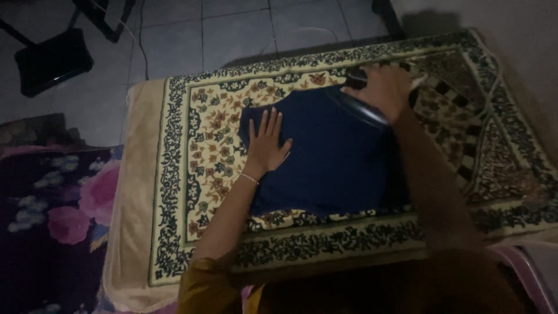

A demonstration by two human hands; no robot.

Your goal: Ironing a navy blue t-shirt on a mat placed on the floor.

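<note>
Navy cloth [331, 157] lies flat mid-frame on a patterned rug [203, 174]. Head view: my left hand [266, 145] is at its 9 o'clock edge, palm down, fingers [270, 121] spread, gripping nothing. My right hand [381, 87] is at 1 o'clock, closed around the handle of a dark iron [357, 107] resting on the cloth. Grey tiled floor [232, 29] at 12 o'clock.

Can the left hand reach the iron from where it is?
Probably yes. The left hand lies flat on the blue cloth, and only bare cloth separates it from the iron under the right hand.
</note>
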